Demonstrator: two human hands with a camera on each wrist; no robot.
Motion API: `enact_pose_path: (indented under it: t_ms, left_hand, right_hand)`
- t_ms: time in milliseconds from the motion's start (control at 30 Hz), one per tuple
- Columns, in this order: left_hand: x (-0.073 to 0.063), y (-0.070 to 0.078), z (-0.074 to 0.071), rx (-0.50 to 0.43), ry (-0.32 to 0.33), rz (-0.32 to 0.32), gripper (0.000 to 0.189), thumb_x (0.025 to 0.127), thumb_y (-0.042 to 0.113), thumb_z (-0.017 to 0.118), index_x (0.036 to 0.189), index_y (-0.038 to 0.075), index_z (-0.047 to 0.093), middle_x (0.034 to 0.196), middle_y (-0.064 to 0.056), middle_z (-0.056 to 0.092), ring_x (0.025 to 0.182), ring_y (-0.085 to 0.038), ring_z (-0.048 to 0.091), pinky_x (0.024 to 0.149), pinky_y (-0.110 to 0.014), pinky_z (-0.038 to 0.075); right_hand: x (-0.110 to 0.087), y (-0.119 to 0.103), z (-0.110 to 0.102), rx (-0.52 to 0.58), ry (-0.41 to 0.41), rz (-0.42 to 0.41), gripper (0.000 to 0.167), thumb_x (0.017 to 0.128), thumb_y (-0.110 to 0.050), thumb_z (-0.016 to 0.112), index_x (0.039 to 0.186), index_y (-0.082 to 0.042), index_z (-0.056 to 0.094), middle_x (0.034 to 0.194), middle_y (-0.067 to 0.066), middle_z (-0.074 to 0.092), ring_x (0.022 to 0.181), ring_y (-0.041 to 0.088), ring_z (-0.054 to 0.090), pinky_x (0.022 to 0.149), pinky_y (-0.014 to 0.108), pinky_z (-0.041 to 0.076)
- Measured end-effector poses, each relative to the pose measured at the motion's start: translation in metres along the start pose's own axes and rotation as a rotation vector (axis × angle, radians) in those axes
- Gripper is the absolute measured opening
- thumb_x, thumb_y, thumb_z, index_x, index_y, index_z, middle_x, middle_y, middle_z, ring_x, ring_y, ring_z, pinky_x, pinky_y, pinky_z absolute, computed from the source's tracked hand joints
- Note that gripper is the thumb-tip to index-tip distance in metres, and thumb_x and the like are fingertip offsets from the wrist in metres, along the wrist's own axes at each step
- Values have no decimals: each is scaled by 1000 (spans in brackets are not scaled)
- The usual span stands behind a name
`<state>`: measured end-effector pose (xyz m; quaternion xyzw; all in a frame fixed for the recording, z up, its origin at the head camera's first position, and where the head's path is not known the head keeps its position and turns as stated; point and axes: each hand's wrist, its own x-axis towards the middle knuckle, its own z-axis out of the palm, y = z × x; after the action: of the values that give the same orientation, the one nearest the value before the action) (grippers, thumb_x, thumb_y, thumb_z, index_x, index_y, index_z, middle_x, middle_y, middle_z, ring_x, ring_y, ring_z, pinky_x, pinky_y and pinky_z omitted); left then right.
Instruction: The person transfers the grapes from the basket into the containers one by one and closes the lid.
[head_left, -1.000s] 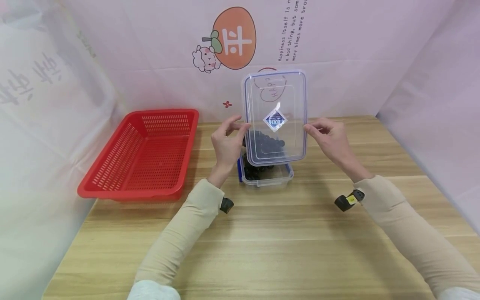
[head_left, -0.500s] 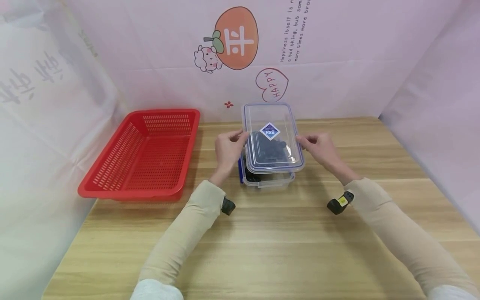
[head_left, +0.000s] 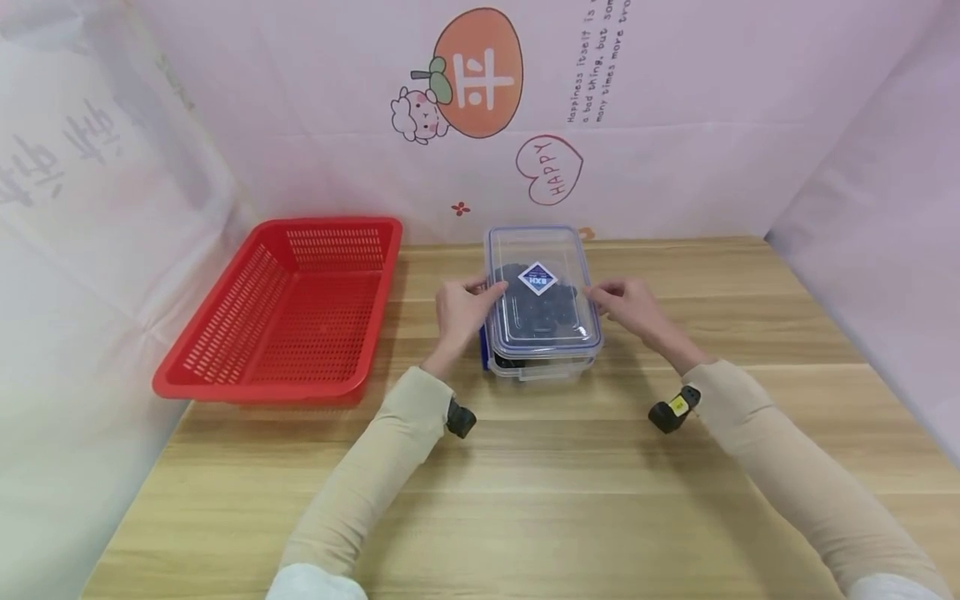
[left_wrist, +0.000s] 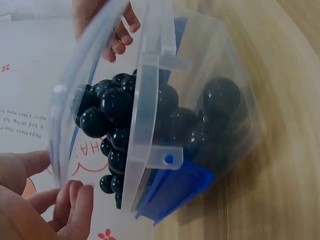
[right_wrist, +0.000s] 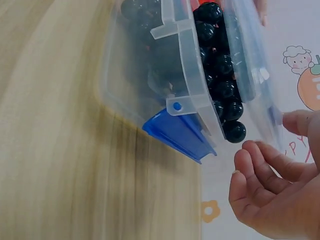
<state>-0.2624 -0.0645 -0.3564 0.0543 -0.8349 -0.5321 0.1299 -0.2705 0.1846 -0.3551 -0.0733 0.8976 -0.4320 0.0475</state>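
Note:
The clear plastic lid, with blue seal and diamond-shaped label, lies tilted over a clear food container. My left hand pinches the lid's left edge between thumb and fingers. At the opposite edge my right hand holds it the same way. Glossy black grapes fill the container and rise above its rim. Both wrist views show a gap between the lid and that rim. Blue side latches hang down unfastened, one latch in the left wrist view, another latch in the right.
A red plastic basket with slotted sides stands on the wooden table, left of the container. Behind the table hangs a white printed cloth. Cloth also borders both sides.
Both hands have lowered the lid from nearly upright above the container to a flatter tilt close over its rim. The container and basket have stayed in place.

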Motion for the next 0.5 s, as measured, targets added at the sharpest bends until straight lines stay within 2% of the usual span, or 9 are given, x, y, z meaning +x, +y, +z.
enact_pose_path:
  t_ms: [67,233,367,433,500]
  left_hand:
    - [1,-1,1,-11,-21,-35,35,78,30,76,105,7,72,89,-13,74,63,-13,65,49,-15,44]
    - [4,-5,3,-55,-93,-131,32,80,26,75,101,2,73,91,-17,73,56,-18,69,49,-21,54]
    - [7,-7,4,-25,-128,-189,35,80,27,76,105,3,72,92,-17,73,47,-8,60,47,-19,52]
    - [8,-7,4,-11,-145,-220,39,79,28,76,109,4,70,96,-16,73,50,-7,58,48,-19,51]
    - [9,-8,3,-20,-173,-254,43,80,29,75,115,5,68,102,-15,72,59,-9,61,54,-20,54]
  right_hand:
    - [1,-2,0,6,-9,15,46,98,-36,48,116,5,60,107,22,64,83,14,59,79,33,51]
    - [4,-3,2,52,-56,78,49,98,-37,48,119,6,57,109,21,62,86,15,59,79,32,55]
    - [6,-4,3,135,-132,160,50,98,-34,47,123,9,51,116,22,59,94,18,62,88,41,54]
    - [6,-5,4,150,-159,194,50,99,-34,46,124,9,49,119,21,58,96,19,62,91,44,53]
    - [7,-7,4,143,-171,215,50,99,-34,46,125,9,48,119,21,57,94,17,63,91,44,52]
